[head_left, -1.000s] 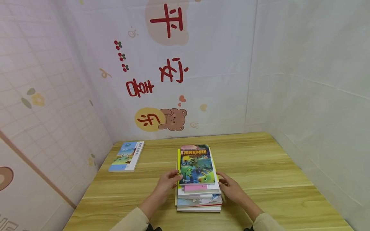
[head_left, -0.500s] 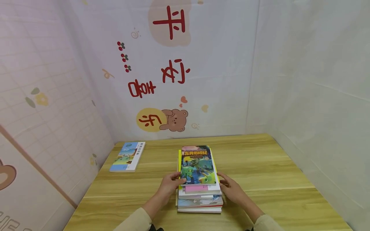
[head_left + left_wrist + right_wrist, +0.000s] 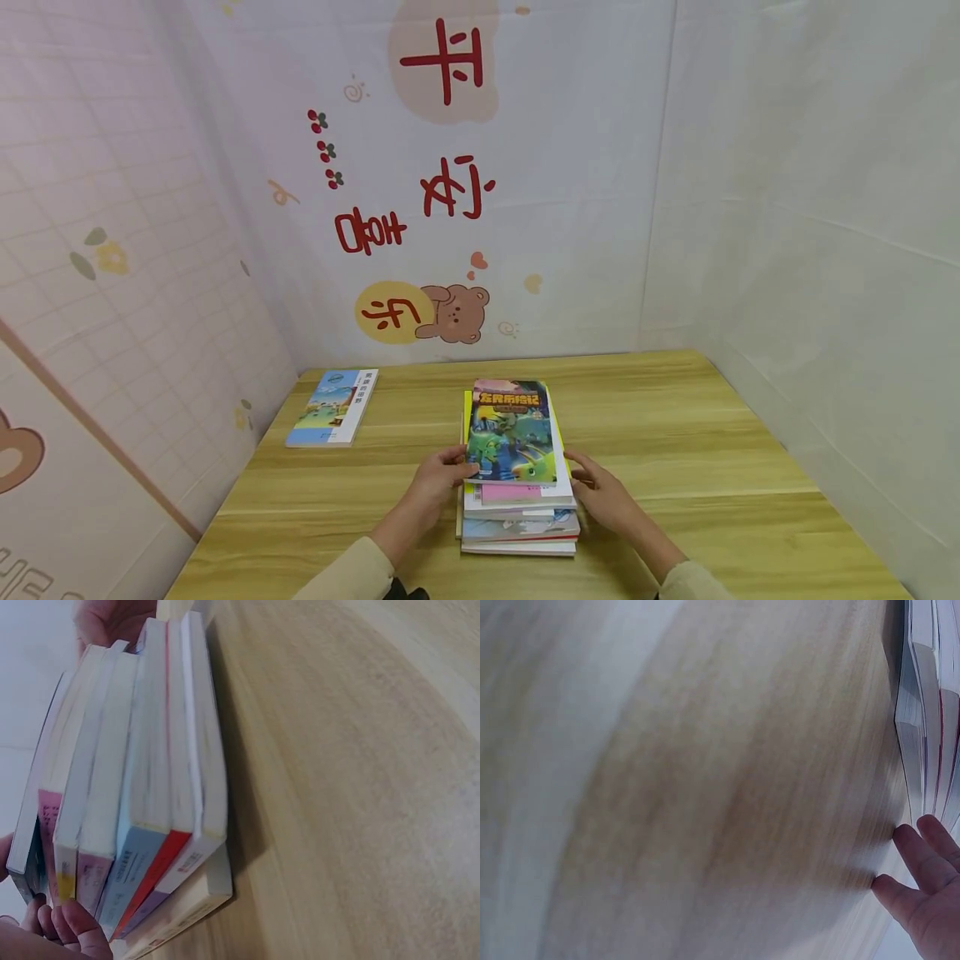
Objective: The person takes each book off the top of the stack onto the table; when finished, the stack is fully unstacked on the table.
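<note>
A stack of several books (image 3: pixel 519 527) lies on the wooden table in front of me, edges slightly uneven. On top is a book with a colourful green and blue cartoon cover (image 3: pixel 513 433). My left hand (image 3: pixel 435 483) pinches this top book at its near left corner, thumb on the cover and fingers under its edge. In the left wrist view, a narrow gap shows between the top book (image 3: pixel 34 802) and the pink-spined book (image 3: pixel 49 814) below. My right hand (image 3: pixel 603 496) rests along the stack's right side, fingers extended, fingertips right at the books' edges.
A blue and white book (image 3: pixel 330 408) lies flat at the table's back left. Fabric walls surround the wooden table (image 3: pixel 675 433) at the back and both sides; the back wall (image 3: pixel 570 250) has red characters and a bear print.
The top book has shifted slightly left against the stack, turning a little, with my left thumb on its corner. My right hand stays beside the stack. The head view has shifted slightly.
</note>
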A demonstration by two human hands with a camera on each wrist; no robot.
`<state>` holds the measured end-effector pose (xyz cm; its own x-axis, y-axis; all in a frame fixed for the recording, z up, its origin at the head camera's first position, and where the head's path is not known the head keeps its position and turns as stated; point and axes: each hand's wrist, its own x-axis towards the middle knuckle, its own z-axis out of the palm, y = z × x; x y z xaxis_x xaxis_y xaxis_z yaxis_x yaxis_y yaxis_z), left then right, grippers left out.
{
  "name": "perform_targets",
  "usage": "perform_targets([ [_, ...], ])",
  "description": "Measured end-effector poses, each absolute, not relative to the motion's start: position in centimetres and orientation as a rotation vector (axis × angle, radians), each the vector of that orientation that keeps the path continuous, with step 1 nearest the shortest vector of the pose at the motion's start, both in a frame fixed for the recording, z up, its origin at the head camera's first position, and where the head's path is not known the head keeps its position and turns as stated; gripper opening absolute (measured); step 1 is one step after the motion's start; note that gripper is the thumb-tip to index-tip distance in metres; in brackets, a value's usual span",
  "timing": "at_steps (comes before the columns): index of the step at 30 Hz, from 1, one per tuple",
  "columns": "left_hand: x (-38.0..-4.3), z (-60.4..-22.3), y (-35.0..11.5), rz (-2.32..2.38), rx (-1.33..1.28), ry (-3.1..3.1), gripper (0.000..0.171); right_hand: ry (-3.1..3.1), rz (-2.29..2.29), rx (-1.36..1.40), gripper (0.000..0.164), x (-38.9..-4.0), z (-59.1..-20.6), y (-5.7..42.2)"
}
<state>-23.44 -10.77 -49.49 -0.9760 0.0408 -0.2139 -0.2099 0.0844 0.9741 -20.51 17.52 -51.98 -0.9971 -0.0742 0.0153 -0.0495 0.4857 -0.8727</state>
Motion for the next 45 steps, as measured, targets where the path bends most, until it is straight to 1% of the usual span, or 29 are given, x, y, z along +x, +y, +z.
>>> perform_targets([
  [6, -23.8, -49.7, -12.0, 2.109, -0.202, 2.089, 0.054, 2.687, -1.578, -0.11, 0.045, -20.4, -52.2, 17.4],
  [15, -23.6, -50.0, -14.4, 2.289, -0.131, 1.819, 0.054, 2.68, -1.595, -0.116, 0.045, -20.4, -52.2, 17.3],
  [24, -23.9, -49.6, -15.6, 2.358, -0.093, 1.78, 0.052, 2.674, -1.605, -0.119, 0.046, -20.4, -52.2, 17.4],
  [34, -24.8, -48.8, -18.3, 2.464, -0.195, 1.784, 0.048, 2.678, -1.606, -0.118, 0.045, -20.4, -52.2, 17.4],
  [45, -27.2, -48.1, -22.0, 2.562, -0.283, 1.786, 0.051, 2.668, -1.62, -0.097, 0.045, -20.4, -52.3, 17.4],
])
